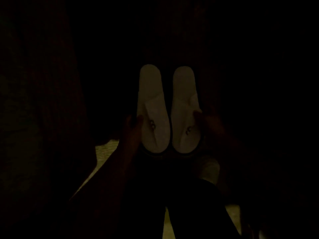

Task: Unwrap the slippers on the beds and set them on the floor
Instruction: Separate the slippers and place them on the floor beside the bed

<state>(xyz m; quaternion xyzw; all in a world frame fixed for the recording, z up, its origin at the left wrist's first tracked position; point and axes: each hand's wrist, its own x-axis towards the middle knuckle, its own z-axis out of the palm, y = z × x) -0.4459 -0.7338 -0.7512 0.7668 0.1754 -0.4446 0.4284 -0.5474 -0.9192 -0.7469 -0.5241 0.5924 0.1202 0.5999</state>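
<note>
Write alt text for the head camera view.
Two white slippers lie side by side in a very dark room, the left hand at one's outer edge, the right hand at the other's. Pale floor shows below.

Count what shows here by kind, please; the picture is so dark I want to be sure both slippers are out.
White slippers: 2 (left one, right one)
Hands: 2 (left hand, right hand)
Total: 4
</note>
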